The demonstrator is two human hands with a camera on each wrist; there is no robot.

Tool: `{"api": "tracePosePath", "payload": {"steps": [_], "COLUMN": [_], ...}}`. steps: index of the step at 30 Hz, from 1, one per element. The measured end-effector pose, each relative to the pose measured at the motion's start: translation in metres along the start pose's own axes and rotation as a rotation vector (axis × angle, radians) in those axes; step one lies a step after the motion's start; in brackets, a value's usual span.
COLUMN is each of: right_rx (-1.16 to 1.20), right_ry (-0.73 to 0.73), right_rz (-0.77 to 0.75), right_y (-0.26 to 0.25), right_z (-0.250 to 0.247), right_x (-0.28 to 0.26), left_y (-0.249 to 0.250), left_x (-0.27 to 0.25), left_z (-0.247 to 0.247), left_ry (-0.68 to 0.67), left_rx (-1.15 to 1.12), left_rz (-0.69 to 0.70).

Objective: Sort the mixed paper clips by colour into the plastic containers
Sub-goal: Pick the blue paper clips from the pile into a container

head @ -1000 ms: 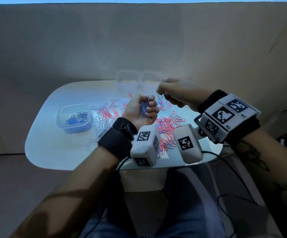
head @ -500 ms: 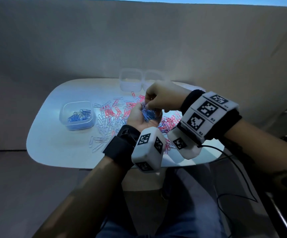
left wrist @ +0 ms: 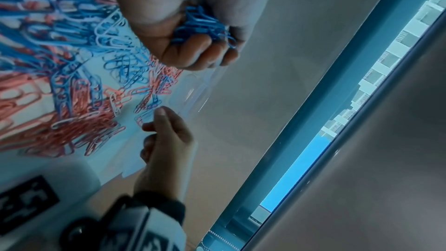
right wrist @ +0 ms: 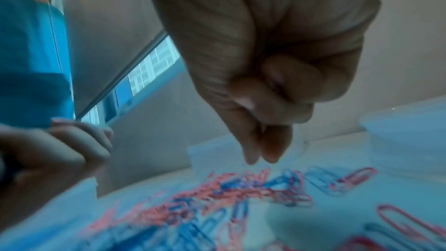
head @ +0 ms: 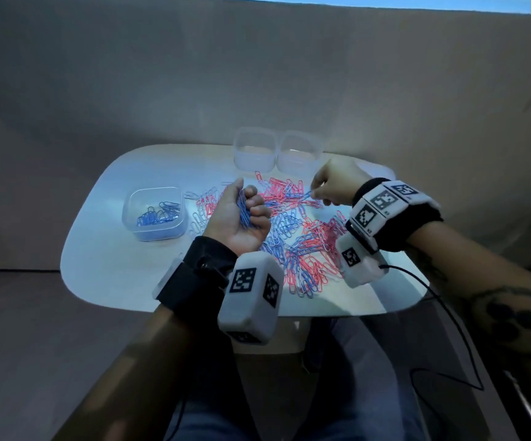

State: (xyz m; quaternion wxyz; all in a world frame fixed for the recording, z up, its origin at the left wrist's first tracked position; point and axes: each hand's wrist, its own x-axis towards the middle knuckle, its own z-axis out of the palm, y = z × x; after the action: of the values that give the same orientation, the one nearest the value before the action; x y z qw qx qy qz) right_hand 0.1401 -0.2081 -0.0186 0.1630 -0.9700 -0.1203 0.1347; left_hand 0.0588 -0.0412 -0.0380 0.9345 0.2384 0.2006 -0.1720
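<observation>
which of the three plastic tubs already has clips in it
The tub on the left, standing alone beside the pile: it holds blue clips. The two tubs at the back, and, side by side, look empty.

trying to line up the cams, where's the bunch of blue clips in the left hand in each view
Head: bunch of blue clips left of centre, in the raised left hand.
Left wrist: top centre.
Right wrist: not visible; hand at left edge.
Shared landmark: mixed clip pile.
</observation>
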Motion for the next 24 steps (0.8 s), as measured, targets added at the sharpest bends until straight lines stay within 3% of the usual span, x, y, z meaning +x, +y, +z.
{"api": "tracePosePath", "payload": {"steps": [8, 16, 24], "right_rx": [-0.243, -0.122, 0.029], "right_ry": [-0.024, -0.177, -0.151], "right_rz": [-0.055, -0.015, -0.058], "right_y": [-0.001, 0.001, 0.000], "right_z": [0.011, 0.013, 0.004], "right_x": [0.017, 0.017, 0.015], "left_y": [0.002, 0.001, 0.006], "left_x": [-0.005, -0.012, -0.019], "left_z": [0.002, 0.003, -0.001], "left_ry": [-0.016, -0.010, 0.002], "left_rx": [0.016, 0.016, -0.012], "left_rz": [-0.015, 0.016, 0.045]}}
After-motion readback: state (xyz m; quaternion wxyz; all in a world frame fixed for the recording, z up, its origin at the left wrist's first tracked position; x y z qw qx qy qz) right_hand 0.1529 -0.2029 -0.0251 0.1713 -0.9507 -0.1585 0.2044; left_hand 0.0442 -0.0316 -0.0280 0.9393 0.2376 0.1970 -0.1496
